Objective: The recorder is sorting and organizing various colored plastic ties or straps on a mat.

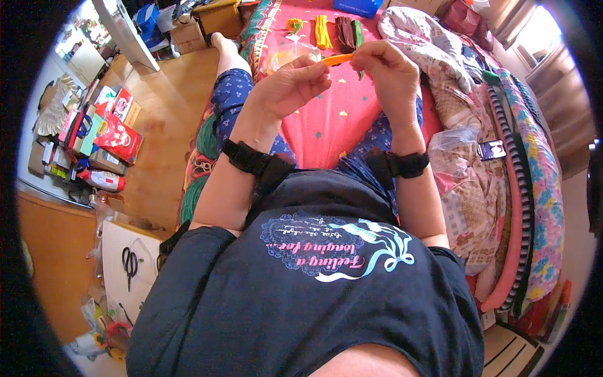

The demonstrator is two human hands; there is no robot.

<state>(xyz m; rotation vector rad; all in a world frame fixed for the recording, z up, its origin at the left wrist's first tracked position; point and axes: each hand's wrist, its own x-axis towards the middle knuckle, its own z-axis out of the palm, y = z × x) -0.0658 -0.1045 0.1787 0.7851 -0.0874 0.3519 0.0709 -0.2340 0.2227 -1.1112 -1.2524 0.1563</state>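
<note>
Strip of orange material [339, 60] was pinched at opposite ends by the left hand [298, 81] and right hand [388, 70], above a red bedspread [336, 122], where light, even tension seemed best against kinks.

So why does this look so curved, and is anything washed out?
Head view throughout: fisheye distortion seems to bow the multicoloured floral fabric roll; glare whitens the curtained window, upper right; the thin orange strip between the left hand and right hand looks fairly distinct.

Red bag [119, 139], wooden floor [166, 113], rumpled patterned bedding [468, 201], brownish curtain [559, 85]
</note>
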